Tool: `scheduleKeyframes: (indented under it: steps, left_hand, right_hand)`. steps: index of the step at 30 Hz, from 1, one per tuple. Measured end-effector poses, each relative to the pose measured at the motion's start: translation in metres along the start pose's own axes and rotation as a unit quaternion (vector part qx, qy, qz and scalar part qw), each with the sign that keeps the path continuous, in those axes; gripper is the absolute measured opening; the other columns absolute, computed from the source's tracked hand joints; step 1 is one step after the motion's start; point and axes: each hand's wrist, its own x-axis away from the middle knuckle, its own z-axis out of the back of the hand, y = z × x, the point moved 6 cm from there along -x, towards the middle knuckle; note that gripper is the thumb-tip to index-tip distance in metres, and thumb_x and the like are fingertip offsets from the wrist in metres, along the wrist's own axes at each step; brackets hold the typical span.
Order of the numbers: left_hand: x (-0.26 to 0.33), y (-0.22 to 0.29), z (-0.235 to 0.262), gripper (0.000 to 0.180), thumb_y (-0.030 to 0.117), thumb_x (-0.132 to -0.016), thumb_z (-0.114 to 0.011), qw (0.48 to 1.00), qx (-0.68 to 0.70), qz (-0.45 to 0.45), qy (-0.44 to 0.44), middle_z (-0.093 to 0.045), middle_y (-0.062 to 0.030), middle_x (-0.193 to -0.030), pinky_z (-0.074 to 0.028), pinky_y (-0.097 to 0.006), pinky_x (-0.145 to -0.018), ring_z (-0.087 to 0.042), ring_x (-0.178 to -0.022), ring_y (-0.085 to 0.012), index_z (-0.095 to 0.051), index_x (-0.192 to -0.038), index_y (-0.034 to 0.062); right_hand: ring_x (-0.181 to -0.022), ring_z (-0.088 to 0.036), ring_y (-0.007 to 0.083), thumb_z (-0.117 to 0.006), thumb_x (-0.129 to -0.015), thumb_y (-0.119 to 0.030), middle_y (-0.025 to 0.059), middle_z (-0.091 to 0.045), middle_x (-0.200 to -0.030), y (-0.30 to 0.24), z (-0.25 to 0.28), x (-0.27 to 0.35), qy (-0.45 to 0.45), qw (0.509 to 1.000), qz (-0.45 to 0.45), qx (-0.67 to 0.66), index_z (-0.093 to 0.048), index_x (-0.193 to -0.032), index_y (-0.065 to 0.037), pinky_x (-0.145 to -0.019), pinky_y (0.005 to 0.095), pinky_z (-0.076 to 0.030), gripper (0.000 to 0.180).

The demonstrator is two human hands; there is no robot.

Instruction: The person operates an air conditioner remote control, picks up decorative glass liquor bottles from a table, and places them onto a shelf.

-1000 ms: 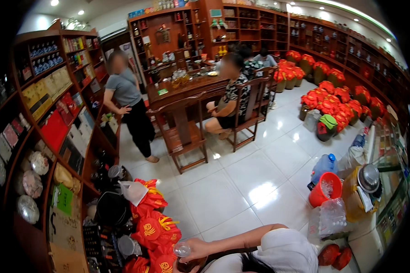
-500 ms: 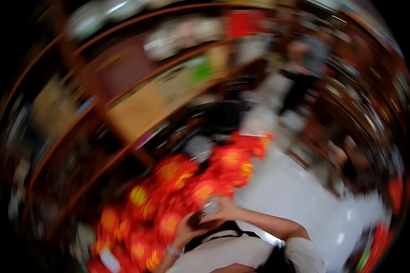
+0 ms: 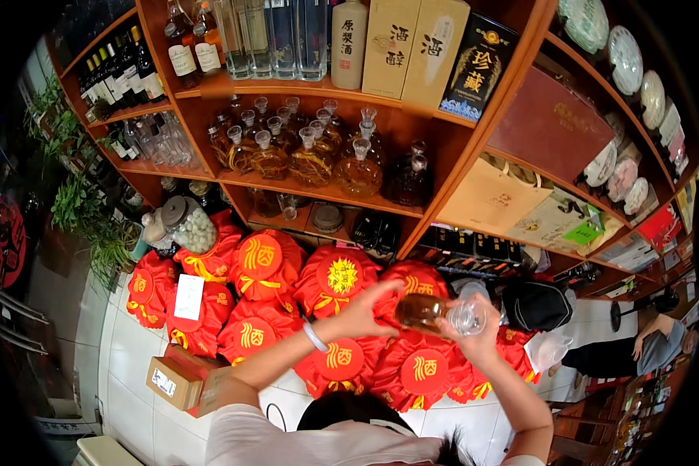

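Note:
A small glass decanter (image 3: 421,312) of amber-brown liquid lies sideways in the air before me, its base toward the left. My right hand (image 3: 480,339) grips it near the neck, beside a clear glass stopper-like piece (image 3: 467,315). Close to the base, my left hand (image 3: 359,311) has its thumb and fingers spread apart, with a pale bracelet on the wrist. Contact between those fingers and the glass does not show. Beneath both hands stand several jars wrapped in red cloth (image 3: 340,363) with yellow ribbons and markings.
Wooden shelving (image 3: 303,89) ahead holds several stoppered decanters (image 3: 311,161) of amber liquid, other bottles and boxes. A cardboard box (image 3: 177,382) sits on the tiled floor at left, near a jar of pale balls (image 3: 190,227). A black cap (image 3: 537,304) and another person (image 3: 656,346) are at right.
My view has swung left from a blurred angle, bringing the decanter shelf into sight. My left hand, earlier at the brown thing with the right, now has its fingers spread.

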Motion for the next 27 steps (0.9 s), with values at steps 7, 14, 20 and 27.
scheduleKeyframes:
  steps: [7, 14, 20, 27]
  left_hand:
    - [-0.103, 0.018, 0.196, 0.039, 0.009, -0.068, -0.063, 0.828, -0.452, -0.21, 0.257, -0.053, -0.0163, -0.103, -0.039, -0.04, -0.087, -0.049, -0.098, -0.033, -0.05, -0.103, 0.0007]
    - [-0.198, 0.022, 0.295, 0.042, 0.007, -0.078, -0.051, 0.647, -0.703, -0.213, 0.203, -0.043, -0.0161, -0.12, -0.03, -0.039, -0.097, -0.041, -0.111, -0.0298, -0.039, -0.118, 0.002]
    - [-0.213, -0.001, 0.309, 0.042, 0.017, -0.079, -0.055, 0.684, -0.676, -0.199, 0.189, -0.047, -0.0141, -0.111, -0.035, -0.039, -0.09, -0.045, -0.102, -0.0301, -0.04, -0.116, 0.0037]
    - [-0.219, -0.011, 0.32, 0.03, 0.026, -0.076, -0.059, 0.678, -0.65, -0.243, 0.242, -0.048, -0.0106, -0.095, -0.037, -0.036, -0.079, -0.045, -0.088, -0.0272, -0.048, -0.093, 0.0035]
  right_hand:
    - [-0.062, -0.055, 0.0195, -0.076, -0.059, -0.007, 0.0083, -0.056, -0.073, 0.001, -0.034, -0.132, -0.02, 0.963, 0.251, 0.098, -0.058, -0.081, -0.002, -0.054, 0.0266, -0.044, 0.029]
    - [-0.059, -0.054, 0.0251, -0.068, -0.055, -0.005, 0.0078, -0.049, -0.07, 0.014, -0.084, -0.228, -0.053, 0.887, 0.417, 0.188, -0.056, -0.084, -0.003, -0.051, 0.0315, -0.045, 0.032]
    - [-0.059, -0.053, 0.0257, -0.065, -0.052, -0.002, 0.008, -0.046, -0.07, 0.041, -0.105, -0.279, -0.049, 0.861, 0.451, 0.228, -0.055, -0.084, -0.004, -0.051, 0.0331, -0.045, 0.033]
    - [-0.061, -0.054, 0.0271, -0.063, -0.057, 0.0, 0.0078, -0.047, -0.074, 0.078, -0.125, -0.328, -0.08, 0.86, 0.436, 0.252, -0.055, -0.086, -0.005, -0.053, 0.0344, -0.046, 0.031]
